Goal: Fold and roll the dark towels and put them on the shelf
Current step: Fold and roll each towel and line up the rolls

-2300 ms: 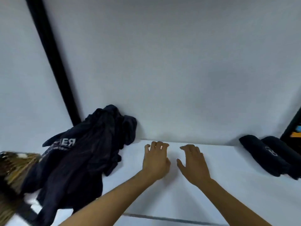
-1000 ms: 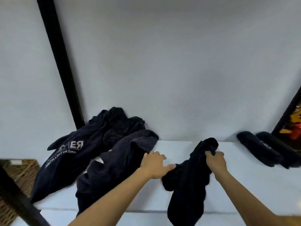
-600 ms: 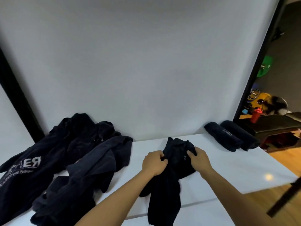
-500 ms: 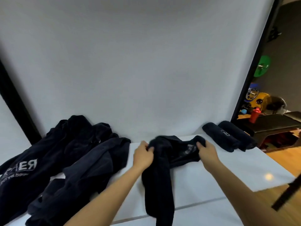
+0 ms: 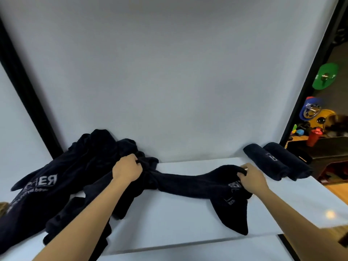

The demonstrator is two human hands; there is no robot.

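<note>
White bench (image 5: 188, 219): left hand (image 5: 127, 169) and right hand (image 5: 252, 178) each grip an end of a stretched dark towel (image 5: 188, 182).

Both forearms are bare up to the frame's lower edge, with no sleeve showing, and the left hand (image 5: 127, 169) and right hand (image 5: 252, 178) are bare too.

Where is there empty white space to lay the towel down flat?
The widest bare patch of the white surface lies in front of the stretched towel, between the two arms. A smaller strip runs behind it, up to the wall. The left is crowded by the towel pile; the rolled towels fill the far right.
</note>
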